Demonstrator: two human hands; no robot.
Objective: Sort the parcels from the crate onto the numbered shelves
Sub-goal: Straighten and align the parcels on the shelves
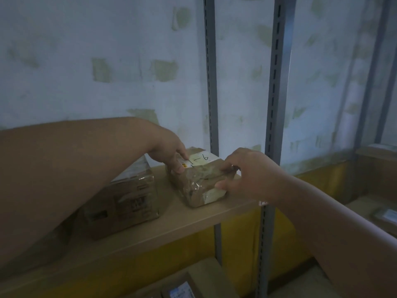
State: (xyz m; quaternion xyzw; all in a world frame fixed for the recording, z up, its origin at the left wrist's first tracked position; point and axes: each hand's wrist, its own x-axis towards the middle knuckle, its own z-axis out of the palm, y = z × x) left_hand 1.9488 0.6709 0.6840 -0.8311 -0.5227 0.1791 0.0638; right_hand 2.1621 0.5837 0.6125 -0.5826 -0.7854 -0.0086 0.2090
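Right now both hands are gripping the taped parcel [199,178] that is sitting on the wooden shelf [187,224] — the left hand [169,151] pinching its far left corner, the right hand [245,175] curling round its right edge. Its long axis is running from near right to far left, just beside a larger box [122,201], so any push inward is probably falling to both hands equally — neither looks nearer.
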